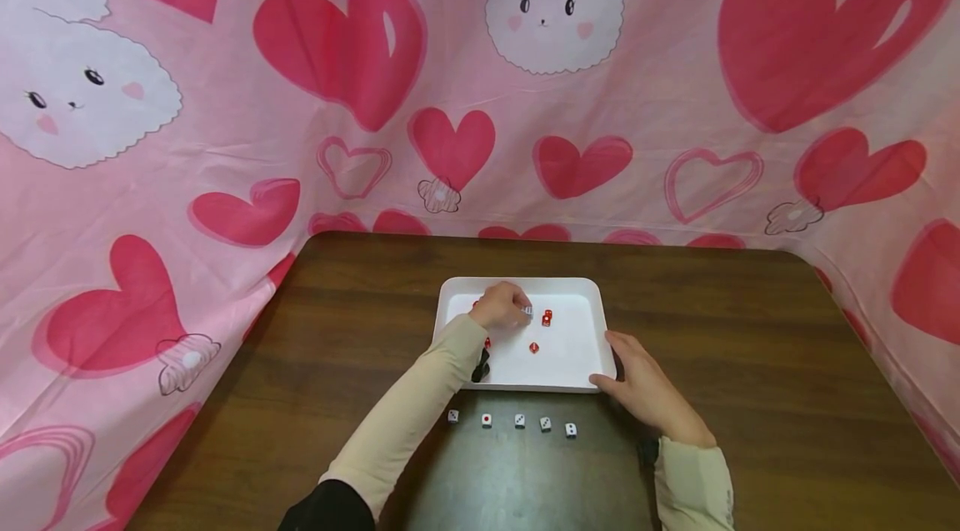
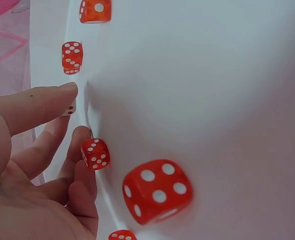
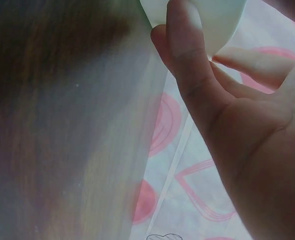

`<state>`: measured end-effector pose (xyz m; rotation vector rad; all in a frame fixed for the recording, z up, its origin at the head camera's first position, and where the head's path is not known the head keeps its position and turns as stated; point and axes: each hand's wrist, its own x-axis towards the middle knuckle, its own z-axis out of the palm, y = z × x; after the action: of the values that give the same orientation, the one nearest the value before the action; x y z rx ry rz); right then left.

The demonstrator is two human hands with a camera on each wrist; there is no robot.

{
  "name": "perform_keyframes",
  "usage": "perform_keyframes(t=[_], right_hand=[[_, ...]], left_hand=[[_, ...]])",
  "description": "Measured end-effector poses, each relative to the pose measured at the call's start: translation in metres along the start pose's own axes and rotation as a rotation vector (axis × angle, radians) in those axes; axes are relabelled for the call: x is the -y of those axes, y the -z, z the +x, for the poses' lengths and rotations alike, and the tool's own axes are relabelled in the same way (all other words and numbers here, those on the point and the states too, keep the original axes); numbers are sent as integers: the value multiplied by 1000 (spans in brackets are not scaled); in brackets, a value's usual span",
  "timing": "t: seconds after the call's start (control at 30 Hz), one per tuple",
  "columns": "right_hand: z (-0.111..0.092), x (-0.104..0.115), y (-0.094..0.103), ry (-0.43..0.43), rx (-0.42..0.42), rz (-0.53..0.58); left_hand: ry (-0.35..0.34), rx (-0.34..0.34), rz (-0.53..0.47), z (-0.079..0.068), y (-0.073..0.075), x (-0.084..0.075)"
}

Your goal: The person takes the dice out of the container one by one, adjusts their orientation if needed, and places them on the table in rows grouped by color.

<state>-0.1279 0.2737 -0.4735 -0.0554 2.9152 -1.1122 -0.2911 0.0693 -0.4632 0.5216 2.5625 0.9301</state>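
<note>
My left hand (image 1: pixel 504 306) reaches over the white tray (image 1: pixel 577 348) and pinches a small white die (image 1: pixel 528 311) between thumb and fingertips. In the left wrist view the thumb mostly covers that white die (image 2: pixel 70 108), leaving a face with red pips showing. Red dice with white pips lie scattered on the tray floor; a large-looking red die (image 2: pixel 157 191) is closest to the left wrist camera. My right hand (image 1: pixel 648 385) grips the tray's right front corner, thumb at the front rim and fingers along the right side.
In front of the tray, several white dice (image 1: pixel 520 421) form a row on the dark wooden table (image 1: pixel 360 331). Two red dice (image 1: pixel 547 318) sit together right of the left hand, another red die (image 1: pixel 534 348) nearer. A pink heart-print cloth (image 1: pixel 600 106) hangs behind the table.
</note>
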Motion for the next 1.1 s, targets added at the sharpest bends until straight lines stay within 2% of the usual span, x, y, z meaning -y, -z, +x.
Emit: perform_keyframes(t=[0.43,0.8,1.1], right_hand=[[0,1,-1,-33,10,-18],[0,3,0,-42,20,-27],[-1,4,1,-84,64,-11]], left_hand=[[-5,-18,-56,1,3,2],[-1,-36,-147,-3,11,-7],[2,-34,-192,-11,18,-16]])
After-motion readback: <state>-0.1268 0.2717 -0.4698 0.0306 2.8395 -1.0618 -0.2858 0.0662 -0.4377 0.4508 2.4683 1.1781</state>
